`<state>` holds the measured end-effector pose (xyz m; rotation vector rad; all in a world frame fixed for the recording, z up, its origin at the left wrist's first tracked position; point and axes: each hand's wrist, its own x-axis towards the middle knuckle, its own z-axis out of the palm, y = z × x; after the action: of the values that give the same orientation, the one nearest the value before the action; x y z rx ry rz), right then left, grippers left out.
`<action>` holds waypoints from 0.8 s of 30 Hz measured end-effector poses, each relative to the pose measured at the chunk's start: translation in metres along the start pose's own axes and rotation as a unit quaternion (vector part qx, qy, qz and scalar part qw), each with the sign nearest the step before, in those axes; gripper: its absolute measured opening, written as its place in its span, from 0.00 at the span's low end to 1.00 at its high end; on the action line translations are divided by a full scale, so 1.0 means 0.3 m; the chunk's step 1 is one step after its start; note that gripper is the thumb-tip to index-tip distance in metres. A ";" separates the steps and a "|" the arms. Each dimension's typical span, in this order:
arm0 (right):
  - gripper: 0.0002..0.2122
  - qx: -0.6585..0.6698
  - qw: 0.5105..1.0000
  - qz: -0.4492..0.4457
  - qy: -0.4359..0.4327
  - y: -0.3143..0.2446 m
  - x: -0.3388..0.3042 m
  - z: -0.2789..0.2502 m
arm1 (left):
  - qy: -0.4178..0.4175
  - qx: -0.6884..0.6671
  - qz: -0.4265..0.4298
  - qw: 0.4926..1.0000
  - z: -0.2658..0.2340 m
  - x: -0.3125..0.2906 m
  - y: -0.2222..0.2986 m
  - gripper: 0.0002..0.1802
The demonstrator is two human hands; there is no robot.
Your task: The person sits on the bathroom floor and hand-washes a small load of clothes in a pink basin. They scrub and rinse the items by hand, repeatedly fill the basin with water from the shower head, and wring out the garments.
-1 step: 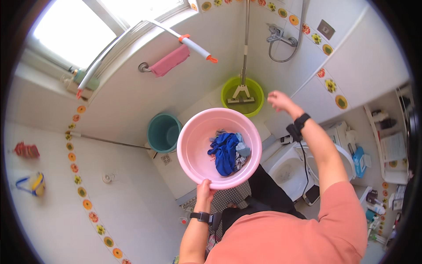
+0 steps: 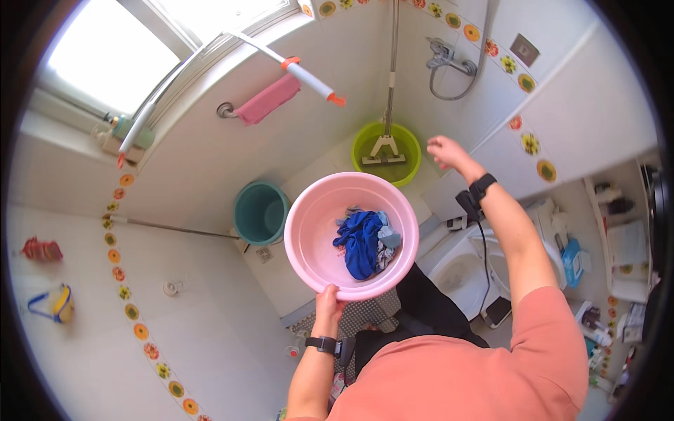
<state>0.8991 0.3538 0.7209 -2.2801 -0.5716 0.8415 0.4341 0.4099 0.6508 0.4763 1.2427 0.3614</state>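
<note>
Blue cloth [image 2: 359, 244] already in the pink basin [image 2: 310, 235], basin's not set down; left hand [image 2: 328, 299] grips it, right hand [image 2: 445, 152] is off it, can't tell how closed.

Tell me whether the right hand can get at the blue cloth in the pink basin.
Likely yes: the right hand looks empty, the blue cloth lies uncovered in the open pink basin, and the left hand has its grip at the near edge, away from the cloth.
</note>
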 end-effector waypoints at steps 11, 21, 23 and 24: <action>0.22 -0.373 0.861 -0.072 0.338 -0.290 0.772 -0.522 | -0.066 -0.032 -0.007 0.997 0.665 0.265 0.140 0.25; 0.17 -0.482 0.834 -0.087 0.255 -0.232 0.969 -0.600 | -0.108 -0.027 0.016 0.994 1.007 0.540 0.195 0.23; 0.13 -0.501 0.813 -0.126 0.269 -0.211 0.979 -0.621 | -0.104 -0.030 0.011 0.994 1.046 0.562 0.207 0.22; 0.11 -0.508 0.799 -0.156 0.283 -0.199 0.979 -0.630 | -0.107 -0.034 0.013 0.994 1.063 0.572 0.212 0.22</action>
<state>1.2255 0.4882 0.7521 -3.0012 -1.2601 -0.4929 0.7886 0.5041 0.6237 0.4613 1.0137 0.3643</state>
